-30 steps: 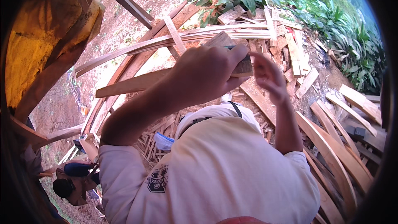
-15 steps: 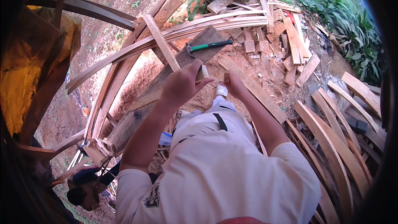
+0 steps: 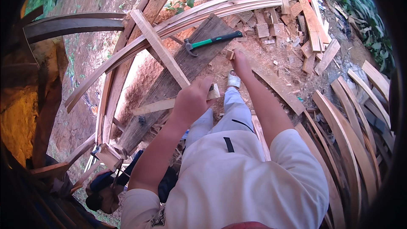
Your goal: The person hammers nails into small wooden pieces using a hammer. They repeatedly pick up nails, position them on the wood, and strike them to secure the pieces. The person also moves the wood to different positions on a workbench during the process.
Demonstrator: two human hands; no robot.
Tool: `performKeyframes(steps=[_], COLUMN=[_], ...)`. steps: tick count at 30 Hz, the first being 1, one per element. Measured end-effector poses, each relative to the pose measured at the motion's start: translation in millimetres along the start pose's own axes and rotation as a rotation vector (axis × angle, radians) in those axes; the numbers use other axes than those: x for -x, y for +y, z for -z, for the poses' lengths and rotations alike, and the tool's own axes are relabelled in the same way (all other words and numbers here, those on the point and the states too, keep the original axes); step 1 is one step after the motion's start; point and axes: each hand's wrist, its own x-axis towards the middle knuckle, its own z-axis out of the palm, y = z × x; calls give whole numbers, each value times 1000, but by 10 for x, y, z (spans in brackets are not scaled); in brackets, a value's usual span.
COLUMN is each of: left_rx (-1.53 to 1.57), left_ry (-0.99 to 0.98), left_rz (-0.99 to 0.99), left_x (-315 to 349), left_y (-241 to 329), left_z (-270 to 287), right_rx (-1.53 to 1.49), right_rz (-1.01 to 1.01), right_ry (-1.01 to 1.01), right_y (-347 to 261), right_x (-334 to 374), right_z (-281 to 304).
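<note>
Mid-frame, the left hand (image 3: 190,102) grips a wooden strip (image 3: 154,106), its long axis rising rightward. Apart, up-right of its end, the right hand (image 3: 241,64) pinches a small block (image 3: 229,54).

A dark print (image 3: 159,218) sits on the left side of the wearer's pale T-shirt (image 3: 246,178), small and partly lost in folds. No words or numbers can be read.
</note>
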Motion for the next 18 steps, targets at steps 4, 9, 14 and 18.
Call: performKeyframes(steps=[4, 9, 14, 18], left_rx=[6, 34, 62, 31], left_ry=[0, 28, -11, 10], left_rz=[61, 85, 144, 230], left_x=[114, 364, 609, 759], left_y=[-21, -80, -166, -228], left_z=[-118, -178, -252, -342], right_rx=[106, 151, 94, 52], right_rz=[-99, -152, -198, -281], right_ry=[-11, 56, 34, 53], right_y=[155, 177, 160, 27], right_x=[-154, -195, -193, -122], right_z=[-234, -361, -337, -217])
